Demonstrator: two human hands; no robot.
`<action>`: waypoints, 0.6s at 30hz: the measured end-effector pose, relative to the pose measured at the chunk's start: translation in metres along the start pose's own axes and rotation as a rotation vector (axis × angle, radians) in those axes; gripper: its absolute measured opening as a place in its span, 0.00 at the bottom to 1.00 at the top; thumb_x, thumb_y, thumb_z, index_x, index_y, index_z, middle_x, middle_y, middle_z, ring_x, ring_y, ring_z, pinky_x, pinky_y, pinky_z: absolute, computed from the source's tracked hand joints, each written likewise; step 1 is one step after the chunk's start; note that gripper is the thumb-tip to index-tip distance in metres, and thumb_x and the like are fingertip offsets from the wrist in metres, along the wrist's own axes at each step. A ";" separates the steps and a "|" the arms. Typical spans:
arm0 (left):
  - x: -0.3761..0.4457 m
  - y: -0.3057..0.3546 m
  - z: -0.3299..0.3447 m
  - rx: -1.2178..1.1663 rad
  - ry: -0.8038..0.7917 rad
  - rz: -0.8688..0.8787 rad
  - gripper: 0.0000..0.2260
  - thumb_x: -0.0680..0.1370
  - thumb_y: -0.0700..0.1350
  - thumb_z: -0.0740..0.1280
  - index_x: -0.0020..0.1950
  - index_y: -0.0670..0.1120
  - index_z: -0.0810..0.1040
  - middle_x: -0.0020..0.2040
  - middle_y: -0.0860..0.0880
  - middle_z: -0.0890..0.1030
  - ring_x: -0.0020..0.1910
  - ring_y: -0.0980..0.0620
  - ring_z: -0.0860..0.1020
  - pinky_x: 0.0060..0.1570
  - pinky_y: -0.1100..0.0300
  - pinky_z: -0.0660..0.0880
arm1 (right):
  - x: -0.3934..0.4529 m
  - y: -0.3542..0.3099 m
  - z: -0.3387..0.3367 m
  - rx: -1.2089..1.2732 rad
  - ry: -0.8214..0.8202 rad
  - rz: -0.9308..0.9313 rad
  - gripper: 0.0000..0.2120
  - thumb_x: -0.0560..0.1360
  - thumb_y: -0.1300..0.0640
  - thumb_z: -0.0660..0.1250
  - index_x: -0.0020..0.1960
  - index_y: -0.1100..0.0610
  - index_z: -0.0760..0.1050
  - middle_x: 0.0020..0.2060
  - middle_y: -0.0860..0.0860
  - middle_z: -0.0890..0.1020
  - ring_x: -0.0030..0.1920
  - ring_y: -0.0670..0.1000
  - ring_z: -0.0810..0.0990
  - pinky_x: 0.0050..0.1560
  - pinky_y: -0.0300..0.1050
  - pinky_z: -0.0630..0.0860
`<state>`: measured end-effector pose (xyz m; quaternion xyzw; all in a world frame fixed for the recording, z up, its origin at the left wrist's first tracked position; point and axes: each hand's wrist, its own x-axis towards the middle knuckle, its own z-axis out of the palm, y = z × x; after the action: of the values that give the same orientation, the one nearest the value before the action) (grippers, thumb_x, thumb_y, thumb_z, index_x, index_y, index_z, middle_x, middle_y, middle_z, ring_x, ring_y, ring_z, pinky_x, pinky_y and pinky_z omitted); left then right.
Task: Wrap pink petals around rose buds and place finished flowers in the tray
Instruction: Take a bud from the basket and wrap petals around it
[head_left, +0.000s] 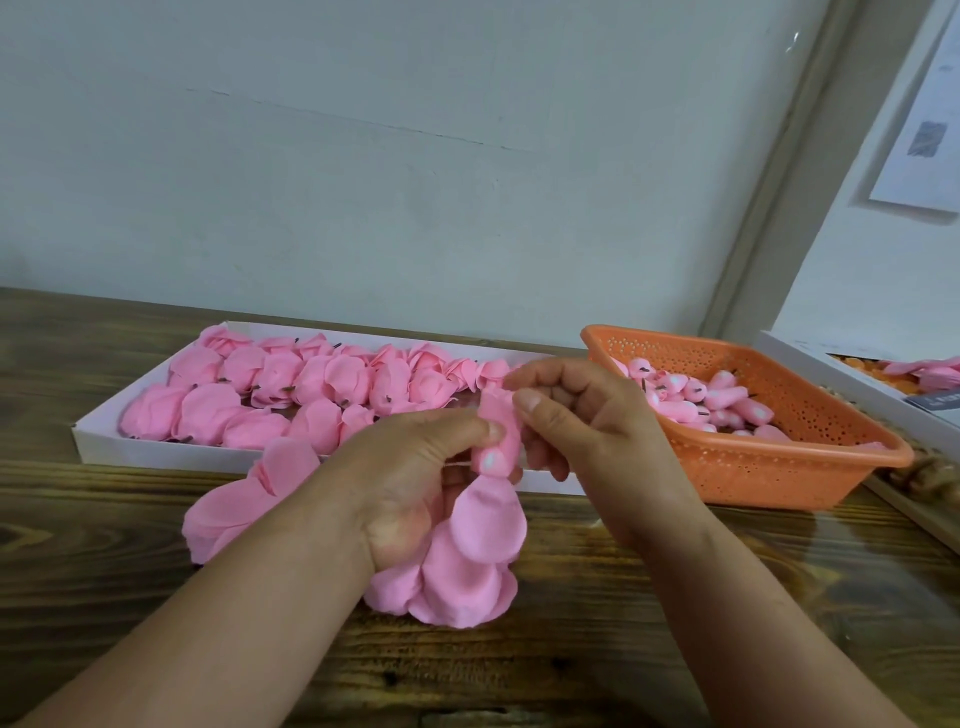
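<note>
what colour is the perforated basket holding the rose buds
Orange; the basket shows best in the head view, on the table right of the white tray.

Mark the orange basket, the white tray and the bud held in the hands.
orange basket (810, 475), head view, front wall.
white tray (156, 453), head view, front wall.
bud (501, 441), head view, middle of its body.

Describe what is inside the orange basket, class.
The orange basket holds a pile of unwrapped pink rose buds. Its near wall hides the lower buds and the bottom.

Wooden table (649, 649): tray (156, 453), basket (779, 478), petals (218, 514).
</note>
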<state>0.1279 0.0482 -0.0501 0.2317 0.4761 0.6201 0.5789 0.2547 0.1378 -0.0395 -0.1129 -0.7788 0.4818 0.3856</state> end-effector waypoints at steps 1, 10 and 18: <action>0.000 0.002 0.000 -0.039 0.012 -0.017 0.06 0.71 0.37 0.67 0.46 0.39 0.81 0.42 0.42 0.77 0.39 0.49 0.77 0.39 0.58 0.76 | 0.000 0.000 -0.001 0.008 -0.008 -0.007 0.06 0.73 0.58 0.64 0.48 0.52 0.77 0.29 0.46 0.79 0.30 0.45 0.77 0.27 0.37 0.70; 0.003 0.012 -0.003 -0.290 0.102 0.039 0.07 0.73 0.37 0.67 0.50 0.38 0.79 0.42 0.43 0.78 0.37 0.50 0.78 0.39 0.57 0.80 | -0.004 -0.004 -0.010 -0.571 -0.262 -0.291 0.21 0.64 0.68 0.72 0.54 0.56 0.73 0.52 0.49 0.75 0.52 0.46 0.73 0.49 0.40 0.73; -0.003 0.008 0.002 -0.255 -0.045 0.036 0.18 0.59 0.32 0.72 0.48 0.33 0.81 0.38 0.42 0.81 0.31 0.51 0.80 0.29 0.62 0.79 | -0.003 -0.003 0.005 -0.496 -0.035 -0.397 0.07 0.67 0.64 0.74 0.44 0.59 0.82 0.45 0.53 0.76 0.49 0.48 0.76 0.55 0.29 0.67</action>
<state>0.1263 0.0470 -0.0419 0.1785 0.3762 0.6804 0.6030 0.2541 0.1308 -0.0394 -0.0408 -0.8859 0.1944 0.4192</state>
